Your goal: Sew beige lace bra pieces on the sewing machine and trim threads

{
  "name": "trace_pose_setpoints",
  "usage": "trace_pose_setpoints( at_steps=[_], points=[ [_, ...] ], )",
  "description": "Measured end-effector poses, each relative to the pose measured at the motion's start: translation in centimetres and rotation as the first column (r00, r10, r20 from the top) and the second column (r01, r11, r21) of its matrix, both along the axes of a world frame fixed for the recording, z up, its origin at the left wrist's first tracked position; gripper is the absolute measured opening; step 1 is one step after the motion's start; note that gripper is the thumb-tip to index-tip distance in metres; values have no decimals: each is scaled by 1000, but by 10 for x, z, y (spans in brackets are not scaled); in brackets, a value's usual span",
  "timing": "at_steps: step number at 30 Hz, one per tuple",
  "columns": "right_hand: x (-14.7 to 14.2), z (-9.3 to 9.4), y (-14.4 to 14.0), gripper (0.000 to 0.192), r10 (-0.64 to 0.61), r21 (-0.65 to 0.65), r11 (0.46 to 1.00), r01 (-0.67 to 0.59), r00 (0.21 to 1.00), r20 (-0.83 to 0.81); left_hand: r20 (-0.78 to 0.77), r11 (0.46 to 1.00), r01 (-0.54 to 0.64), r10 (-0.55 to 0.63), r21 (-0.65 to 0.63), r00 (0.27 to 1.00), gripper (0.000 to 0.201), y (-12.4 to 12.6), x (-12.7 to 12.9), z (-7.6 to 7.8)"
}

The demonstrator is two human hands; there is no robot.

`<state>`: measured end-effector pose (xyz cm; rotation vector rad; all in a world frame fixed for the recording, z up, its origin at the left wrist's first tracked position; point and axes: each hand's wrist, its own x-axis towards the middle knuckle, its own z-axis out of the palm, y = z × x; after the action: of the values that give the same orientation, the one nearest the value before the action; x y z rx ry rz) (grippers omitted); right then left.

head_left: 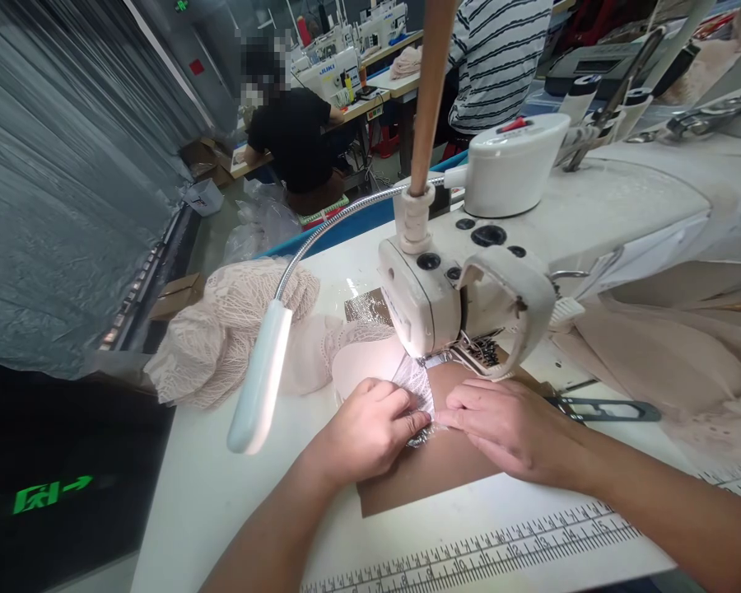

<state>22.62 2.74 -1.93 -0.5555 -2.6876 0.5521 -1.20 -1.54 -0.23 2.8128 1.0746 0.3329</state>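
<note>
Both hands pinning a lace strip at the sewing machine's needle

Left hand [370, 428] and right hand [506, 424] are pressing flat, fingers extended and nearly meeting, on the narrow pale patterned lace strip [417, 387]; strip is lying between the fingertips, long axis running away toward the white sewing machine head [463, 296], over brown card [432, 469]

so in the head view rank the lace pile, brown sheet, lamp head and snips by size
1. lace pile
2. brown sheet, partly under the hands, so possibly near the pile's size
3. lamp head, nearer the camera
4. snips
</note>
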Motion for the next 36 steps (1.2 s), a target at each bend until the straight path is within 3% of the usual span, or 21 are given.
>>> trace_pose_setpoints(
  at_steps=[9, 17, 28, 36],
  points=[
    [-5, -2, -3, 33, -26, 84, 996, 24, 1000, 17, 24, 1000, -2, 2, -30, 1000, 26, 1, 1, 3],
    [-5, 1, -6, 27, -31, 84, 996, 27, 998, 51, -99, 973, -230, 227, -24, 969, 35, 8, 16, 5],
    [-7, -7, -2, 28, -119, 114, 986, 122, 992, -34, -117, 971, -236, 230, -36, 966, 34, 14, 19, 9],
    [-15, -8, 2, 39, -278, 290, 915, 279, 959, -46, -101, 983, -181, 177, -35, 979, 39, 17, 11, 5]
  ],
)
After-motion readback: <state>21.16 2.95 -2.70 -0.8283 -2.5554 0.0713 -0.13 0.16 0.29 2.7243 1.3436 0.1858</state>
